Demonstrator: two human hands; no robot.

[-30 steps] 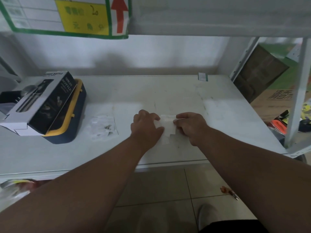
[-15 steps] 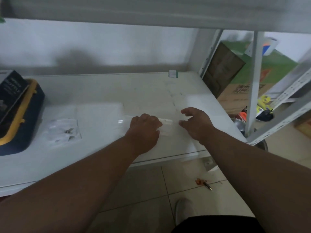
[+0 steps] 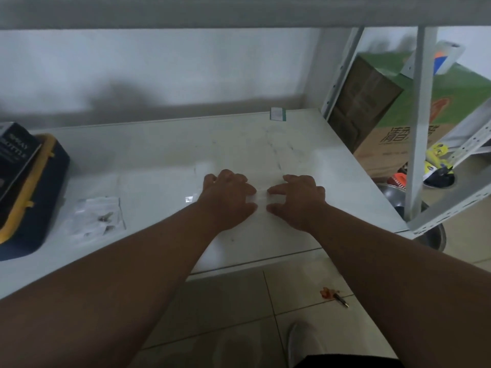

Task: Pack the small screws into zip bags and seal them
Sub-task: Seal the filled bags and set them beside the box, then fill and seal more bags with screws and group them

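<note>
1. Both hands were down on the white table [image 3: 159, 160], palms down, close together near the front edge.
2. Left hand [image 3: 227, 199]: fingers spread and flat, pressed on a clear zip bag [image 3: 261, 195]. It covered most of the bag.
3. Right hand [image 3: 299, 199]: fingers spread, index tip and thumb tip resting on the bag's right end. Not curled around anything.
4. Only a thin strip of the bag showed in the gap between the 2 hands, lying flat on the table. Could not tell whether it held screws or whether the zip was closed; the plastic was too faint.
5. A small shiny bit of plastic [image 3: 189, 199] showed just left of the left wrist. Could not tell if it was part of the same bag.
6. A pile of clear bags [image 3: 97, 216] lay well to the left of the hands, with a few small dark screws [image 3: 105, 217] showing inside or on it.
7. Far left: a dark blue case with yellow trim [image 3: 39, 197], with a black and white box [image 3: 12, 155] lying tilted on top of it.
8. A small white and green tag [image 3: 277, 114] sat at the table's back edge, well apart from the hands.
9. On the floor tiles below the front edge: a pen [image 3: 341, 300] beside a red scrap [image 3: 328, 292].
</note>
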